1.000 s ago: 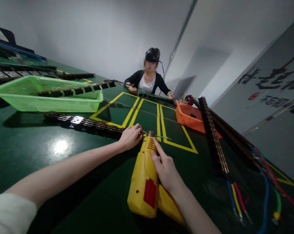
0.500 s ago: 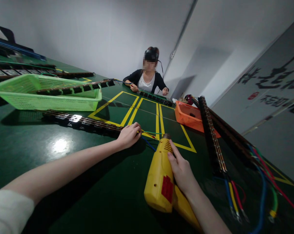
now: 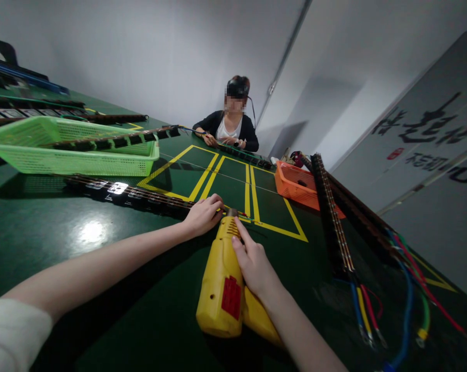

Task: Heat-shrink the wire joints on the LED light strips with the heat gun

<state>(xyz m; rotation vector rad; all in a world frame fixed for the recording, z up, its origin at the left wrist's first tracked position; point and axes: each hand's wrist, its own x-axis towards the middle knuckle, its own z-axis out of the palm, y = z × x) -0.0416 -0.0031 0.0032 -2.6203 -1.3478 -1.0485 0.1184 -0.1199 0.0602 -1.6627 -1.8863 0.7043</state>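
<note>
My right hand (image 3: 257,258) is wrapped round a yellow heat gun (image 3: 220,279) with a red label. The gun's metal nozzle points away from me, close to the fingertips of my left hand (image 3: 205,213). That left hand is closed on the near end of a long black strip (image 3: 140,199) with copper-coloured lines along it, which lies on the green table. Thin coloured wires (image 3: 247,217) come out past the left fingers, beyond the nozzle. The exact grip of the left fingertips is hidden.
A green basket (image 3: 97,166) at left carries another strip. At right stand an orange basket (image 3: 293,186) and more strips (image 3: 332,217) with coloured cables (image 3: 367,315). Yellow tape (image 3: 282,231) marks the table (image 3: 140,310). Across it sits a person (image 3: 229,124) working on a strip.
My right hand has brought the heat gun left, so the nozzle is now nearer my left fingers. The left hand stays on the strip. The person opposite has drawn one hand inward.
</note>
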